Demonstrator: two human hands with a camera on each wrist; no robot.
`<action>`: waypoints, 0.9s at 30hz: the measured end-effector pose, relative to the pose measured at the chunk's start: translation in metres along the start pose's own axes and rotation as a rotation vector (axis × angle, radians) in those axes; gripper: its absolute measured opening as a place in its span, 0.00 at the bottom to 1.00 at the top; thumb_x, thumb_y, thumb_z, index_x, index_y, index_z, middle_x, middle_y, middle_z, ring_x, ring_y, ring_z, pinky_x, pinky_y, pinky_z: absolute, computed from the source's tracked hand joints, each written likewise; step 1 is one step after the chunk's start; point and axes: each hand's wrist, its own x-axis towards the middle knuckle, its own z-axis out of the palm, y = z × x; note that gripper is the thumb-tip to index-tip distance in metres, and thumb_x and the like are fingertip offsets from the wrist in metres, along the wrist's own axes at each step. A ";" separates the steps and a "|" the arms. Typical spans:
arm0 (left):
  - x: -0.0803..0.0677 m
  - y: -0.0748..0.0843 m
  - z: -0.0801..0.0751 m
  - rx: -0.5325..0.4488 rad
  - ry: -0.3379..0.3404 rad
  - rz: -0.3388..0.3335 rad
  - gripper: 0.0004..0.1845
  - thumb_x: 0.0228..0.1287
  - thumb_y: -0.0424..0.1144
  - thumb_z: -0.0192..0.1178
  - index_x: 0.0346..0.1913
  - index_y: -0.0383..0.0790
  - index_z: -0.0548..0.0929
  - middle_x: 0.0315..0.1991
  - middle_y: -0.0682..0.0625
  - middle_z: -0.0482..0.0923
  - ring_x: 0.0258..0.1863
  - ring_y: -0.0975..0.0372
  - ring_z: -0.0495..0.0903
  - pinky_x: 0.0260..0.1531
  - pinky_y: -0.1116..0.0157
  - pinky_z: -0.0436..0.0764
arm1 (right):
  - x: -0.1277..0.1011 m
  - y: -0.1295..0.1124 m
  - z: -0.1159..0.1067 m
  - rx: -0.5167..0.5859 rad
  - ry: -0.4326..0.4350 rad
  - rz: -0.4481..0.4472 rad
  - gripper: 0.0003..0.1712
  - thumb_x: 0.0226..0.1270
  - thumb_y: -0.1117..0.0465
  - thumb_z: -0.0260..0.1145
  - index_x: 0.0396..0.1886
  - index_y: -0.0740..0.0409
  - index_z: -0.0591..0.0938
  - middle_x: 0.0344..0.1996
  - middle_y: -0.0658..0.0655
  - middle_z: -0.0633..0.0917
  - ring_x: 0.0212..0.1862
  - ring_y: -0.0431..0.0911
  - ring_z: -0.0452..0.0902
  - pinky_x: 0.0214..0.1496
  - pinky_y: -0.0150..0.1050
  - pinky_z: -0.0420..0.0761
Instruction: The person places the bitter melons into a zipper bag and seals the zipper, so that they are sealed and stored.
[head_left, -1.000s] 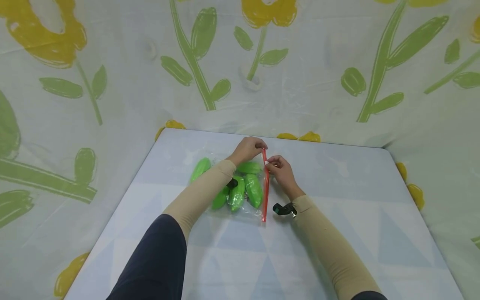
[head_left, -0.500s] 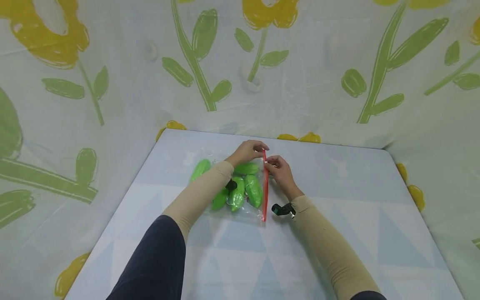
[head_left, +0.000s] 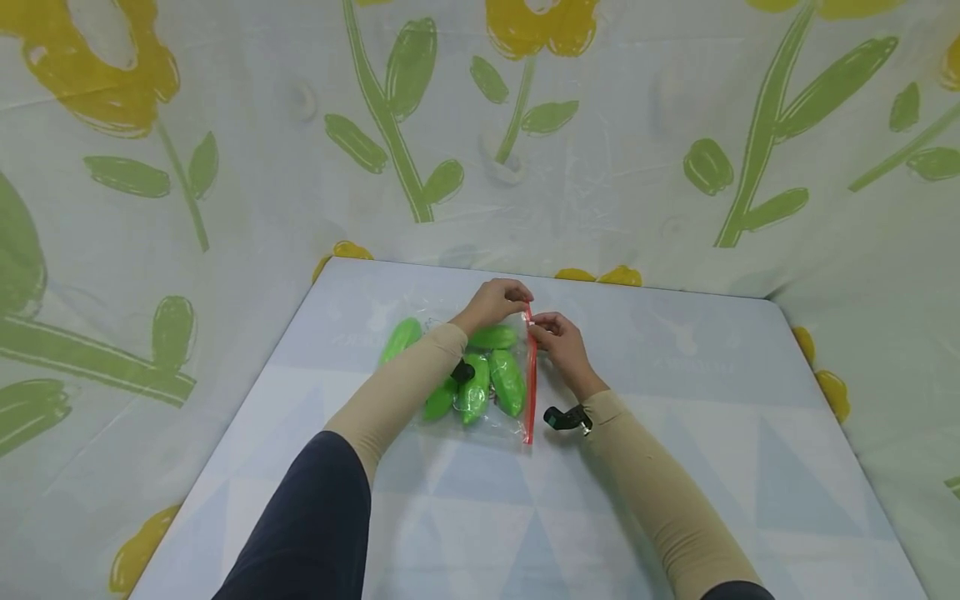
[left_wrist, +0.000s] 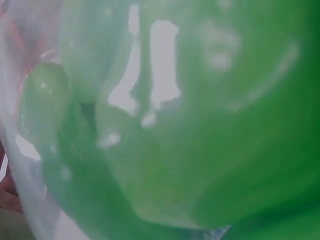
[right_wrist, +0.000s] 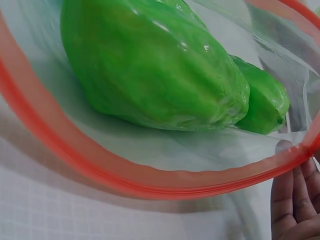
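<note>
- Barely any movement since a second ago: both hands stay at the far end of the red zip strip (head_left: 530, 375).
- Left hand (head_left: 495, 302) and right hand (head_left: 558, 337) each pinch it.
- Clear bag (head_left: 450, 367) of green peppers (head_left: 507, 383) lies on the worktop (head_left: 675, 467).
- Soft, slippery film, likely light; best held by the stiffer strip.

bag (head_left: 491, 421): clear glossy plastic film | peppers (right_wrist: 150, 65): smooth shiny plastic | tablecloth (head_left: 675, 467): matt cloth
</note>
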 end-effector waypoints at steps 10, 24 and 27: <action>-0.003 0.000 -0.002 0.014 0.001 -0.011 0.13 0.64 0.40 0.59 0.49 0.41 0.81 0.42 0.52 0.81 0.45 0.62 0.78 0.47 0.64 0.76 | 0.000 0.000 -0.001 0.002 -0.004 0.013 0.18 0.62 0.51 0.65 0.48 0.54 0.77 0.41 0.55 0.81 0.39 0.44 0.78 0.41 0.34 0.82; 0.002 0.005 -0.003 0.040 0.035 0.013 0.10 0.63 0.39 0.59 0.45 0.42 0.83 0.39 0.53 0.81 0.44 0.63 0.77 0.47 0.64 0.76 | -0.004 -0.001 -0.001 0.018 0.006 -0.004 0.16 0.62 0.53 0.65 0.46 0.55 0.76 0.38 0.56 0.80 0.39 0.44 0.78 0.45 0.41 0.81; 0.003 0.004 -0.003 0.043 0.035 0.013 0.10 0.64 0.39 0.59 0.46 0.41 0.83 0.39 0.53 0.81 0.44 0.63 0.77 0.46 0.64 0.76 | -0.005 0.000 -0.001 0.013 0.009 0.000 0.16 0.62 0.53 0.65 0.46 0.55 0.76 0.38 0.56 0.80 0.39 0.44 0.78 0.48 0.44 0.80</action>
